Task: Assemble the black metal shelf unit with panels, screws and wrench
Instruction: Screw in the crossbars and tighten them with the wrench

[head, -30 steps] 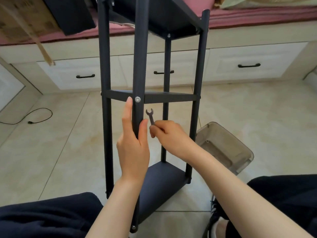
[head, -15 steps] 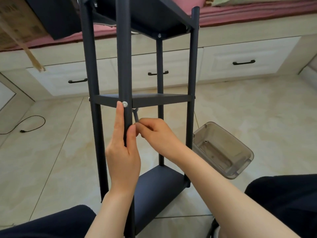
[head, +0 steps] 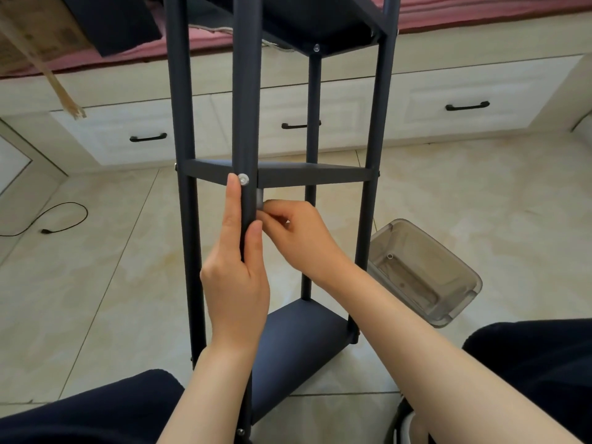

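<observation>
The black metal shelf unit (head: 275, 174) stands upright on the tiled floor (head: 96, 251), between the person's knees. The left hand (head: 237, 277) wraps the near post (head: 245, 107), fingers (head: 233, 213) pressed together just below the screw (head: 243, 179). The right hand (head: 298, 238) pinches the wrench (head: 259, 200) behind that post. Seat the wrench squarely on the hidden nut and brace the post before turning, or it may slip.

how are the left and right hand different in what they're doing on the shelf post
The left hand wraps the front post from below, index finger stretched up beside the silver screw. The right hand reaches in from the right, fingers pinched on the wrench, which is mostly hidden behind the post. Both are bare and work just under the middle shelf.
</observation>
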A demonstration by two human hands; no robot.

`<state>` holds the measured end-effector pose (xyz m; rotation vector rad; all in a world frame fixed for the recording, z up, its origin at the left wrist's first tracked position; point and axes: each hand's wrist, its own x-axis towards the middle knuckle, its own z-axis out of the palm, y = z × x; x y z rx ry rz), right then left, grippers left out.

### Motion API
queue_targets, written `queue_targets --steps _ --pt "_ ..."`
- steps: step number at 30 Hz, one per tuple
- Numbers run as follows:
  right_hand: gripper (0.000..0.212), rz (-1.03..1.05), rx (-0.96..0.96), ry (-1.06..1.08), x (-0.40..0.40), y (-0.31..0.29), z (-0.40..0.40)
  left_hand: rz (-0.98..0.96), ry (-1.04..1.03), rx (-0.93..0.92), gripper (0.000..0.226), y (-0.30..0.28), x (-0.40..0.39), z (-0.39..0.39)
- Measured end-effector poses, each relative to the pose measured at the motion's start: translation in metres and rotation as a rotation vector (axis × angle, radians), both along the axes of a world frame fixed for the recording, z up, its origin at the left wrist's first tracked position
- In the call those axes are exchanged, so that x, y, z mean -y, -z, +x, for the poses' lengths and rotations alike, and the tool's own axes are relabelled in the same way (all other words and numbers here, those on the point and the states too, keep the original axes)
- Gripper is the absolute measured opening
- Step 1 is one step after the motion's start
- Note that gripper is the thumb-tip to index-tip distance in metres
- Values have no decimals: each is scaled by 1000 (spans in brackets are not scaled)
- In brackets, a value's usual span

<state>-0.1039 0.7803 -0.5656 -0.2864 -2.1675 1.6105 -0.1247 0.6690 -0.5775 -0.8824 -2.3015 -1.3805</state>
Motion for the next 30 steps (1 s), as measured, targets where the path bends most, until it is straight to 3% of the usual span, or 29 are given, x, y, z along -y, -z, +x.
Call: queue_targets --steps 4,8,13,26,30 --pt "27 41 -32 63 -2 5 -2 6 0 11 52 -2 -3 0" --pt "48 72 -85 137 0 6 -7 23 4 35 54 -1 -5 -1" --pt "32 121 -142 190 3 14 -20 43 12 23 52 2 -5 -3" --pt "20 295 -295 409 18 26 -54 64 2 47 49 8 5 -13" --pt "23 261 -239 354 19 28 -51 67 0 52 49 9 7 -14"
